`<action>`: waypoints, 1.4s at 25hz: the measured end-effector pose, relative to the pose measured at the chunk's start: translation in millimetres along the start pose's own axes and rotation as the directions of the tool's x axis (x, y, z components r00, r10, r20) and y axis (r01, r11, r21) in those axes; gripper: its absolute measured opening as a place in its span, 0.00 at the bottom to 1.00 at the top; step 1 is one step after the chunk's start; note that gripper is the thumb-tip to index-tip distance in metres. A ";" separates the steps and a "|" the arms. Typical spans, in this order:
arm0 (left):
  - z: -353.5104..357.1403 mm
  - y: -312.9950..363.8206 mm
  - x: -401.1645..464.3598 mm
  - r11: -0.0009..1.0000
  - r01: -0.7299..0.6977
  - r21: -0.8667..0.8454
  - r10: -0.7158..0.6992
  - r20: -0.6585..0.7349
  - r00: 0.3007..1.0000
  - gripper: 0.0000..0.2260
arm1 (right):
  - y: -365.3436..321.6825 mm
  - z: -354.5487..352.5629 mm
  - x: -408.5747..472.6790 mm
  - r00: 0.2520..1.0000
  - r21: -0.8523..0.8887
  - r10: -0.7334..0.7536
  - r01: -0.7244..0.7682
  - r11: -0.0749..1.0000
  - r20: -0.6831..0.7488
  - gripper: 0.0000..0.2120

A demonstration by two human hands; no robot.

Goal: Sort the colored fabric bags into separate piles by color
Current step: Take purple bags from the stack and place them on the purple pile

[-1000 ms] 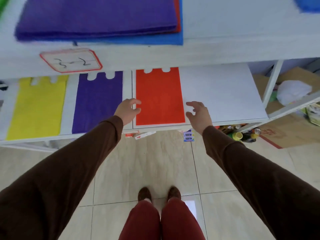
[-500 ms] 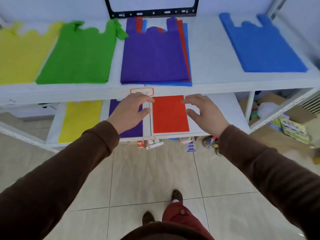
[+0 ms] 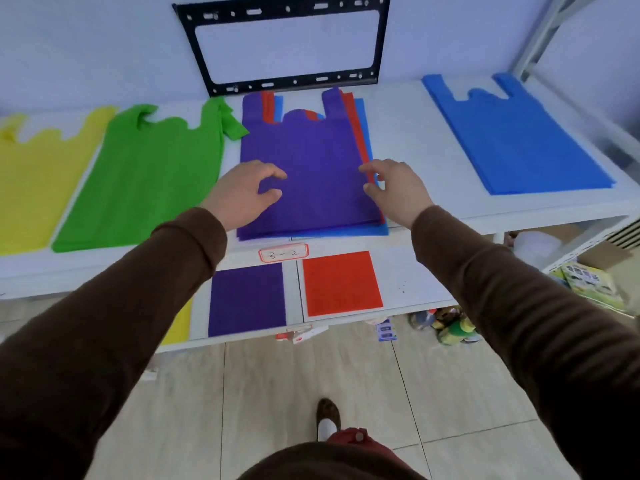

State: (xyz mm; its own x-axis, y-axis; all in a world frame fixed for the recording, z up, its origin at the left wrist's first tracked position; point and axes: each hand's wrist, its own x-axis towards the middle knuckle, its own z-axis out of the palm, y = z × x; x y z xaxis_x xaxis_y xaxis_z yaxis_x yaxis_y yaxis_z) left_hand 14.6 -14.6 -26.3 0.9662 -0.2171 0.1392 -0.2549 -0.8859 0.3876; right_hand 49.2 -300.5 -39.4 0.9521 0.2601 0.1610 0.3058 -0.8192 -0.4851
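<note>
A mixed stack lies in the middle of the upper shelf with a purple bag [image 3: 313, 157] on top; red and blue edges show along its right side and bottom. My left hand [image 3: 240, 192] hovers over the stack's left edge with fingers loosely curled, holding nothing. My right hand [image 3: 394, 188] is at the stack's right edge, fingertips at the red and blue edges, not gripping. Sorted bags lie on the same shelf: yellow [image 3: 34, 181], green [image 3: 149, 174], blue [image 3: 516, 136]. On the lower shelf lie a purple bag [image 3: 247, 299], a red bag [image 3: 341, 284] and a yellow bag [image 3: 178, 323].
A black metal frame [image 3: 284, 43] leans on the wall behind the stack. A label reading 3-2 [image 3: 283, 252] sticks on the white shelf edge [image 3: 104, 268]. Small packets and bottles [image 3: 446, 323] lie on the tiled floor under the lower shelf. Boxes and a booklet [image 3: 588, 282] sit at right.
My head has lifted from the lower shelf to the upper one. Both hands have risen from beside the red bag below to the two sides of the mixed stack.
</note>
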 end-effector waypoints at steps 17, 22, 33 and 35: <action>26.7 -59.3 50.5 0.999 0.032 0.023 -0.033 0.045 0.998 0.18 | -27.2 33.7 60.8 0.976 -0.183 0.201 -0.183 0.966 0.085 0.31; 27.8 -60.2 49.2 0.999 0.033 0.011 -0.034 0.032 0.999 0.18 | -33.6 39.9 39.9 0.991 -0.481 -0.038 -0.027 0.876 -0.125 0.24; 24.8 -56.1 48.5 0.998 0.044 0.044 -0.047 0.077 0.996 0.18 | -36.8 26.1 33.2 0.952 0.135 0.192 -0.228 0.964 0.239 0.28; 20.7 -56.4 49.7 0.997 0.065 -0.046 -0.061 0.079 0.995 0.17 | -37.9 13.2 43.5 0.902 0.451 0.317 -0.422 0.786 0.293 0.28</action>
State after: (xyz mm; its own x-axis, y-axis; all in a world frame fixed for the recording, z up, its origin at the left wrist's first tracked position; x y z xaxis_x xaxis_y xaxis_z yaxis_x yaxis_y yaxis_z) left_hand 77.8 16.1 -60.1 0.9800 -0.1940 0.0432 -0.1932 -0.8785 0.4370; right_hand 79.1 -251.4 -25.5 0.9574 0.1251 -0.2603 -0.1592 -0.5234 -0.8371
